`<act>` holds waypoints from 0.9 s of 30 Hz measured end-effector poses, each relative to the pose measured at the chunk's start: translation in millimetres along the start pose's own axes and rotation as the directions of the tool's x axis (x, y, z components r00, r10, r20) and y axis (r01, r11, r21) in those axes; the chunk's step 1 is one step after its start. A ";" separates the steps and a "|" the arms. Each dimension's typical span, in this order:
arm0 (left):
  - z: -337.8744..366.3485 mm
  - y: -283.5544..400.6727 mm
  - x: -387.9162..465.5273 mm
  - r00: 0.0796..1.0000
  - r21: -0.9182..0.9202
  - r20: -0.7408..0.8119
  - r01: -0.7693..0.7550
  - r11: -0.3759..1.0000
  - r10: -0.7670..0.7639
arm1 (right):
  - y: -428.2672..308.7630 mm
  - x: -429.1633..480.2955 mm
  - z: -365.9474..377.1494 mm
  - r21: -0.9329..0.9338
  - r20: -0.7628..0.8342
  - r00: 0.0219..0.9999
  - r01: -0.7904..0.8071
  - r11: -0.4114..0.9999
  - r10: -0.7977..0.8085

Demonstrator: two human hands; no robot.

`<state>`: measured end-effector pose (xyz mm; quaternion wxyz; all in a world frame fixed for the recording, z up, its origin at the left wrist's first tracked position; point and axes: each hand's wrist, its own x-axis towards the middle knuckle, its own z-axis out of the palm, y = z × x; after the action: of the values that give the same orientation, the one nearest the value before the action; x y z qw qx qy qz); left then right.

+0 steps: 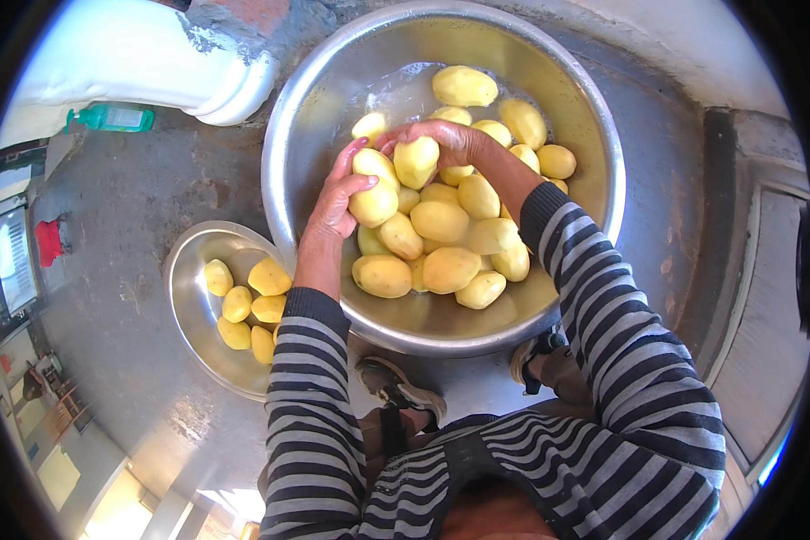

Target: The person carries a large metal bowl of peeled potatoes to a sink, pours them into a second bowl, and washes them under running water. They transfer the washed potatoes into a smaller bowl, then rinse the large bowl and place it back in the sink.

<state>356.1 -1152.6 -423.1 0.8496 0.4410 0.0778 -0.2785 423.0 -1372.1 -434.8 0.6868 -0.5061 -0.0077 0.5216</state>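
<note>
A large round metal basin (445, 337) holds water and many peeled yellow potatoes (439, 221). Over its left half, my left hand (337, 196) grips two potatoes (373, 202), one behind the other, with the thumb across them. Close beside it, my right hand (445, 140) has its fingers around another peeled potato (416, 162); part of those fingers is hidden behind it. Both hands look wet. Left of the large basin stands a smaller metal bowl (183, 307) with several yellow potatoes (237, 304) in it, partly covered by my left sleeve.
A thick white pipe (155, 61) runs along the floor's upper left, near a green pump bottle (118, 118) lying on its side. A red object (48, 243) is at the far left. My shoes (398, 388) are just below the large basin. A wall and door frame stand at right.
</note>
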 end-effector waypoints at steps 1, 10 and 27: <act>-2.5 3.8 0.7 1.000 0.050 0.011 0.018 0.999 -0.018 | -1.6 -3.6 12.7 -0.055 -0.004 0.999 -0.032 0.998 0.032; -15.7 106.9 -140.7 1.000 0.308 0.030 -0.006 0.951 -0.004 | -21.1 -16.2 186.1 0.214 -0.033 0.986 0.164 0.963 -0.160; 4.5 71.0 -168.4 0.938 0.968 -0.010 -0.078 0.237 0.347 | 13.5 -12.1 -13.1 -0.696 -0.633 0.484 -0.698 0.171 -0.604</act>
<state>253.8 -1055.7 -306.6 0.4252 0.8968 -0.0723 -0.0986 415.0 -1390.6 -444.4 0.0513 -0.9961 0.0287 0.0661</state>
